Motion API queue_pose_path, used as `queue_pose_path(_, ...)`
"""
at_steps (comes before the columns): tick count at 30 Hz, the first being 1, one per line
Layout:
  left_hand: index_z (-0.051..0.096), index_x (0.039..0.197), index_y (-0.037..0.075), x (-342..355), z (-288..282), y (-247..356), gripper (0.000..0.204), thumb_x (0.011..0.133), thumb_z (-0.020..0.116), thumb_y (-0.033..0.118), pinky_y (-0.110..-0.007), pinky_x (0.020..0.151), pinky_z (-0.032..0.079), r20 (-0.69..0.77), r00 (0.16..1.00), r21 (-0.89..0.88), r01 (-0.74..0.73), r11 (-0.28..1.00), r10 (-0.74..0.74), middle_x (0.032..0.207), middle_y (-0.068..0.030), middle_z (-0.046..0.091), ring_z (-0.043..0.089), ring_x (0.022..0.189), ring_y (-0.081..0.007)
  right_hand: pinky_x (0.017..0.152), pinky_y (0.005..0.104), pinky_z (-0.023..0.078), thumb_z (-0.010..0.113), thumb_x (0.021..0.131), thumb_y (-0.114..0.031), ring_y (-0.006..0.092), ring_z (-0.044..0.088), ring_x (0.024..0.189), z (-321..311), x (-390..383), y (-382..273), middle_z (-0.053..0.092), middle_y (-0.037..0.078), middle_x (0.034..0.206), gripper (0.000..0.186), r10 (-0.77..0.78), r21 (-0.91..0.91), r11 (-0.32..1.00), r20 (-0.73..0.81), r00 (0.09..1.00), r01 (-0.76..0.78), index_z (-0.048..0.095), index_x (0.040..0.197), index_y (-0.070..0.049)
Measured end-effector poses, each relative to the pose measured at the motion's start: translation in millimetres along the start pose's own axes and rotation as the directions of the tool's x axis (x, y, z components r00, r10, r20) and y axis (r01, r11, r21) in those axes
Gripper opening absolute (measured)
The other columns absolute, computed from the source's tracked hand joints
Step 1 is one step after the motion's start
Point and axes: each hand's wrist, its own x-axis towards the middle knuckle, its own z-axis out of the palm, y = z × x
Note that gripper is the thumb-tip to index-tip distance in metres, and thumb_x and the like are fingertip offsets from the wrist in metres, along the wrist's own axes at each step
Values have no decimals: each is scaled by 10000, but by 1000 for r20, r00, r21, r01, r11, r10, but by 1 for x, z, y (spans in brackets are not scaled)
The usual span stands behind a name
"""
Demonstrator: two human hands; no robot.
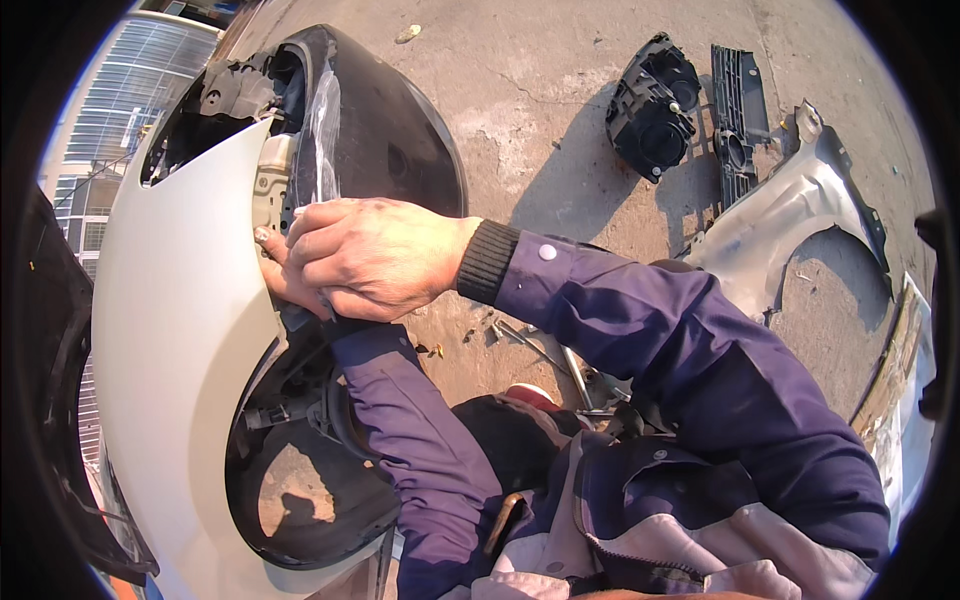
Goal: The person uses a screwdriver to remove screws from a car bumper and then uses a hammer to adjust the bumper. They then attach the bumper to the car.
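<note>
My right hand is closed, its curled fingers gathered over the gap beside the edge of a white car fender. Whatever it grips is hidden. Beneath it, my left hand is mostly covered; a digit rests along the fender's edge, and the rest looks bent round something out of sight. A beige metal bracket with holes shows just beyond my fingers. Alongside it runs a black bumper, with clear plastic film stuck along its edge.
On the concrete to the right lie a black headlamp housing, a black grille piece and a silver fender. Metal strips are scattered near my feet. A dark panel stands at the far left. Below my hands is the open wheel arch.
</note>
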Motion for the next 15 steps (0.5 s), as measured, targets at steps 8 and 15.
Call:
queue_pose_path(8, 480, 1597, -21, 8, 11, -10, 540, 1198, 428, 339, -363, 1122, 525, -74, 981, -25, -179, 984, 177, 1551, -191, 565, 611, 1335, -228, 1045, 445, 566, 699, 875, -182, 320, 629, 1217, 0, 0, -6, 701, 96, 1102, 162, 23, -20, 1000, -2, 1000, -23, 747, 960, -52)
queue_pose_path(15, 518, 1558, -27, 12, 16, -11, 522, 1194, 428, 337, -375, 1088, 542, -110, 938, -22, -333, 943, 329, 1508, -191, 598, 638, 1291, -227, 1032, 444, 570, 693, 873, -178, 324, 633, 1188, 1, 4, -10, 685, 105, 1066, 193, 35, -64, 997, -13, 999, -36, 735, 974, -19)
